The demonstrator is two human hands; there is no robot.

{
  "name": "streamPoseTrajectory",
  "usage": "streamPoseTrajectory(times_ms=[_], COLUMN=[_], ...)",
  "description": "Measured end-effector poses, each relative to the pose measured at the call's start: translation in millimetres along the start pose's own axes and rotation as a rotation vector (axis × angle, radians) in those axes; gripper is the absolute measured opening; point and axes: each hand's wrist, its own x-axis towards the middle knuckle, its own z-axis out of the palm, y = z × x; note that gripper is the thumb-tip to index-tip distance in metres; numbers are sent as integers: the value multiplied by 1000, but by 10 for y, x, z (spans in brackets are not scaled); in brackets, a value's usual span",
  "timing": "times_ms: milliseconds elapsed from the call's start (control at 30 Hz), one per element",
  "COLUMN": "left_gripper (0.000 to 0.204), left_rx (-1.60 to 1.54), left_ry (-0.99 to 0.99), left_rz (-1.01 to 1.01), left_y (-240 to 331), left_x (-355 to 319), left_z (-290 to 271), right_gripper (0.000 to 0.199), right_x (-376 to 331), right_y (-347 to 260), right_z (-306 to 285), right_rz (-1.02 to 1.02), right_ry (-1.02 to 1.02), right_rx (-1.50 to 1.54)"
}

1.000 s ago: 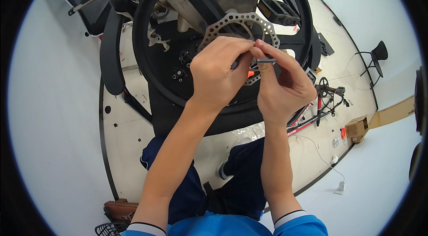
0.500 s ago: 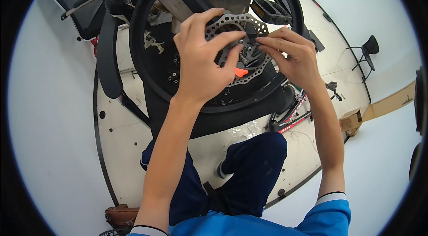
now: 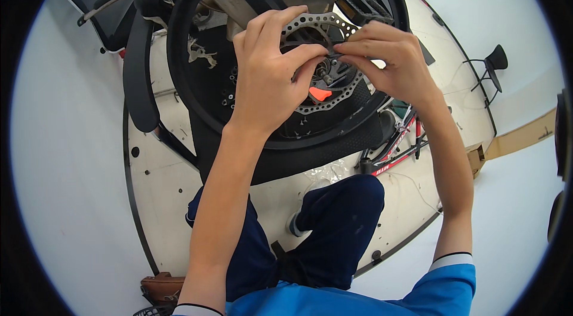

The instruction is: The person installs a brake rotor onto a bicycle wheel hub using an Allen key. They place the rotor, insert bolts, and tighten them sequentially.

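A silver brake disc (image 3: 340, 101) with rows of holes lies at the hub in the middle of a black bicycle wheel (image 3: 206, 120). My left hand (image 3: 268, 77) reaches over the disc's left side, its thumb and index finger pinched near the hub (image 3: 323, 72). My right hand (image 3: 388, 59) comes in from the right, with thumb and fingertips pressed together almost against the left fingertips. What lies between the fingertips of either hand is too small and covered to name. Below them an orange piece (image 3: 320, 94) shows inside the disc.
The wheel rests over a black chair seat (image 3: 256, 166) with an armrest (image 3: 141, 77) on the left. Small nuts (image 3: 228, 100) lie left of my hand. A pedal (image 3: 361, 8) juts in behind. A red-and-black bicycle frame (image 3: 397, 152) lies on the floor at right.
My right hand has moved slightly up and left, closer to the left fingertips. The left thumb and index finger have drawn together. The wheel has shifted slightly.
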Motion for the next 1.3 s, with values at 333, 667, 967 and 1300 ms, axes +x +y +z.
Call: streamPoseTrajectory(times_ms=[333,667,967,1300], left_gripper=[20,22,23,34], left_rx=[-15,-133,-169,-6], left_ry=[25,-25,-39,69], left_rz=[12,14,-15,-102], left_y=[-48,-111,-44,173], left_x=[-27,-14,-17,-349], left_z=[69,99,87,-315], right_gripper=[15,12,12,9], right_x=[367,-259,-367,-308], right_y=[112,-197,-357,-310], right_z=[-229,372,712,188], right_rz=[-62,329,533,496], right_ry=[-286,250,504,606], right_rx=[32,162,330,483])
